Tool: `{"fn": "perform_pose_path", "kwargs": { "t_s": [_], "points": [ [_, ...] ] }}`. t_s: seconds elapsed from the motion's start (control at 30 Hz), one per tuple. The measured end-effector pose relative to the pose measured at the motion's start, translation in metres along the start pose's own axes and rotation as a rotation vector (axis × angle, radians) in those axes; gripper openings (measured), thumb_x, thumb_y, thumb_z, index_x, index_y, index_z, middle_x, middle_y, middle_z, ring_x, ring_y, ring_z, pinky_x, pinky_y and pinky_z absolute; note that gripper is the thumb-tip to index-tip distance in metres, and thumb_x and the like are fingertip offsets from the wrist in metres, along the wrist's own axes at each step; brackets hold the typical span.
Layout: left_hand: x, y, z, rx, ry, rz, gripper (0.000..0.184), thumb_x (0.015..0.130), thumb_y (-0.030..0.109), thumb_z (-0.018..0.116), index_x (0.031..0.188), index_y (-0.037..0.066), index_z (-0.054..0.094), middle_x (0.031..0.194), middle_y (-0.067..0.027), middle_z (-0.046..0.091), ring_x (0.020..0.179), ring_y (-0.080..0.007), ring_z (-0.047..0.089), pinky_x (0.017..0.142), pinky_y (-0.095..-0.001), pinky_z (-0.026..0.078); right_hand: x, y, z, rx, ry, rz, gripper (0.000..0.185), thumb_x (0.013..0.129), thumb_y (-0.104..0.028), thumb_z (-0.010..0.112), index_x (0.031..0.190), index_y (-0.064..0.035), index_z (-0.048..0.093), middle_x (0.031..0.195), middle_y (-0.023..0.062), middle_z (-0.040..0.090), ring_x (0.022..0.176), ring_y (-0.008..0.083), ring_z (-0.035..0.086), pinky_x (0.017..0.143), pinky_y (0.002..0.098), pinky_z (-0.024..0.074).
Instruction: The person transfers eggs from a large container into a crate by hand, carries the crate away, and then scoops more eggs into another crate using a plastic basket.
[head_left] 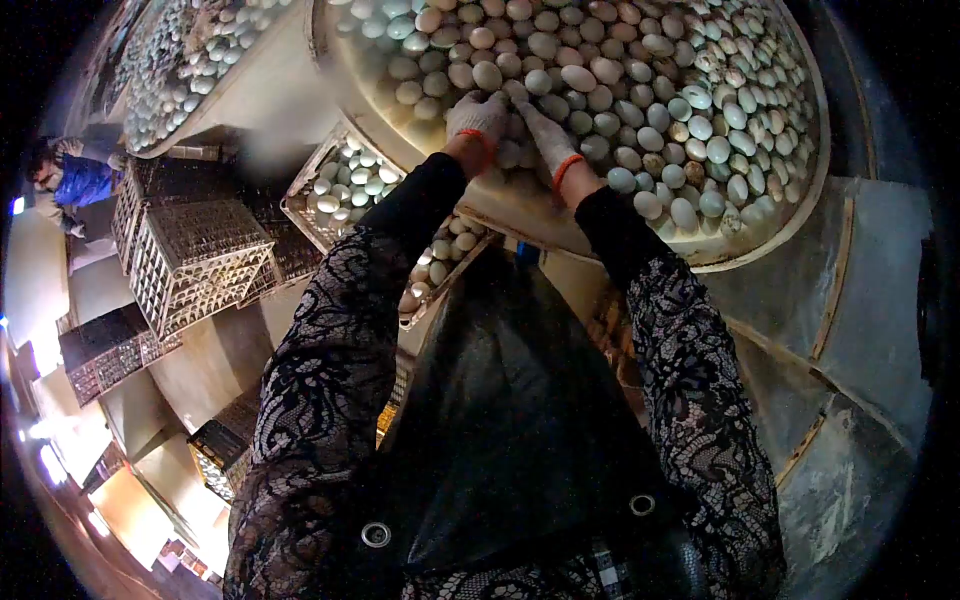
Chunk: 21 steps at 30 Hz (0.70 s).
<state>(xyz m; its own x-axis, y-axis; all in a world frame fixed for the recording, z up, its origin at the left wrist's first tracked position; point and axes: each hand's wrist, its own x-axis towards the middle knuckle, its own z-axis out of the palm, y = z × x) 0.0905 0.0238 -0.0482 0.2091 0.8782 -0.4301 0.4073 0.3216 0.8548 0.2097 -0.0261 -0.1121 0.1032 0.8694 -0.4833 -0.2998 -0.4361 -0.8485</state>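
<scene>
My left hand [478, 122], in a pale knit glove with an orange cuff, rests on the near left part of a heap of eggs [600, 75]. Just right of it, my right hand [545, 138], gloved the same way, reaches among the eggs with its fingers pointing away from me. The fingertips of both hands are close together. Whether either hand grips an egg cannot be made out. White, bluish and brownish eggs fill a large round tray [735, 262] with a raised rim. Some eggs lie between my two hands.
A crate of eggs [350, 185] stands left of the tray, another [440, 262] below it. A second large egg tray [150, 150] is at the upper left. Stacked plastic crates [200, 255] stand at left. A person in blue [85, 183] is at the far left.
</scene>
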Motion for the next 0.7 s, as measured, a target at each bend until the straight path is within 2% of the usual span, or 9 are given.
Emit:
{"fn": "perform_pose_path", "kwargs": {
  "t_s": [0.1, 0.13, 0.2, 0.23, 0.3, 0.43, 0.53, 0.63, 0.7],
  "points": [
    [-0.002, 0.0, 0.001, -0.038, -0.066, -0.002, 0.051, 0.085, 0.042, 0.06, 0.117, 0.002, 0.057, 0.104, -0.0105, 0.065, 0.093, -0.0204, 0.06, 0.081, -0.0305, 0.047, 0.025, 0.025, -0.011, -0.091, -0.087, -0.123, 0.05, 0.098, -0.029, 0.039, 0.138, -0.0008, 0.032, 0.13, 0.0063, 0.051, 0.119, 0.0182, 0.047, 0.101, 0.0317, 0.0358],
    [0.004, -0.011, 0.002, -0.105, -0.099, 0.14, 0.043, 0.087, 0.035, 0.059, 0.114, 0.002, 0.059, 0.102, -0.0085, 0.065, 0.092, -0.0182, 0.06, 0.08, -0.0292, 0.047, 0.018, 0.019, -0.009, -0.152, -0.105, -0.155, 0.052, 0.098, -0.033, 0.04, 0.137, 0.0004, 0.035, 0.128, 0.0055, 0.053, 0.117, 0.0183, 0.049, 0.1, 0.0317, 0.0372],
    [0.017, -0.022, 0.002, -0.174, -0.129, 0.287, 0.035, 0.089, 0.029, 0.059, 0.112, 0.002, 0.06, 0.099, -0.0066, 0.064, 0.09, -0.0161, 0.059, 0.079, -0.0279, 0.047, -0.046, -0.046, 0.027, 0.361, 0.014, 0.158, 0.05, 0.093, -0.043, 0.047, 0.125, -0.0041, 0.052, 0.121, 0.0037, 0.058, 0.105, 0.0192, 0.055, 0.092, 0.0301, 0.0423],
    [0.024, -0.025, 0.001, -0.228, -0.143, 0.163, 0.031, 0.089, 0.023, 0.059, 0.11, 0.002, 0.06, 0.097, -0.005, 0.064, 0.087, -0.0145, 0.059, 0.077, -0.0271, 0.047, -0.04, -0.04, 0.024, 0.36, 0.013, 0.154, 0.05, 0.093, -0.043, 0.047, 0.125, -0.0041, 0.052, 0.121, 0.0037, 0.058, 0.105, 0.0192, 0.055, 0.092, 0.0301, 0.0423],
    [0.039, -0.037, 0.004, -0.284, -0.154, 0.034, 0.026, 0.089, 0.018, 0.059, 0.108, 0.002, 0.061, 0.094, -0.0033, 0.063, 0.084, -0.013, 0.059, 0.075, -0.0262, 0.048, -0.027, -0.024, 0.017, 0.279, -0.115, 0.106, 0.076, 0.08, -0.06, 0.056, 0.135, -0.0105, 0.04, 0.129, 0.0077, 0.048, 0.112, 0.0232, 0.048, 0.094, 0.0393, 0.0403],
    [0.047, -0.047, 0.009, -0.416, -0.022, 0.088, 0.029, 0.087, 0.021, 0.062, 0.106, 0.0, 0.06, 0.089, -0.0031, 0.064, 0.078, -0.0129, 0.059, 0.071, -0.026, 0.048, -0.04, -0.042, 0.042, 0.365, 0.128, 0.114, 0.049, 0.088, -0.053, 0.05, 0.108, -0.0101, 0.063, 0.103, 0.0063, 0.065, 0.096, 0.0229, 0.057, 0.085, 0.0316, 0.0446],
    [0.018, -0.016, 0.004, -0.155, 0.172, -0.016, 0.04, 0.083, 0.027, 0.066, 0.109, -0.002, 0.058, 0.087, -0.0055, 0.066, 0.077, -0.0164, 0.061, 0.071, -0.0274, 0.049, 0.015, 0.004, 0.018, -0.369, 0.377, -0.093, 0.042, 0.092, -0.044, 0.048, 0.109, -0.0084, 0.061, 0.104, 0.0115, 0.063, 0.098, 0.0291, 0.057, 0.085, 0.0349, 0.0448],
    [-0.013, 0.015, -0.01, -0.198, 0.176, 0.087, 0.046, 0.081, 0.029, 0.068, 0.112, -0.003, 0.057, 0.092, -0.008, 0.067, 0.08, -0.0179, 0.061, 0.073, -0.0282, 0.049, 0.038, 0.035, -0.005, -0.252, 0.059, -0.363, 0.036, 0.094, -0.035, 0.044, 0.112, -0.0076, 0.059, 0.108, 0.0162, 0.06, 0.101, 0.0341, 0.055, 0.085, 0.038, 0.0446],
    [-0.044, 0.046, -0.023, -0.168, 0.248, 0.1, 0.048, 0.08, 0.03, 0.069, 0.113, -0.002, 0.057, 0.097, -0.0097, 0.067, 0.083, -0.0182, 0.062, 0.076, -0.0283, 0.05, 0.026, 0.007, -0.012, -0.374, 0.027, -0.622, 0.035, 0.095, -0.031, 0.042, 0.118, -0.0076, 0.055, 0.115, 0.0162, 0.056, 0.102, 0.0326, 0.054, 0.085, 0.0389, 0.0445]
  ]
}}
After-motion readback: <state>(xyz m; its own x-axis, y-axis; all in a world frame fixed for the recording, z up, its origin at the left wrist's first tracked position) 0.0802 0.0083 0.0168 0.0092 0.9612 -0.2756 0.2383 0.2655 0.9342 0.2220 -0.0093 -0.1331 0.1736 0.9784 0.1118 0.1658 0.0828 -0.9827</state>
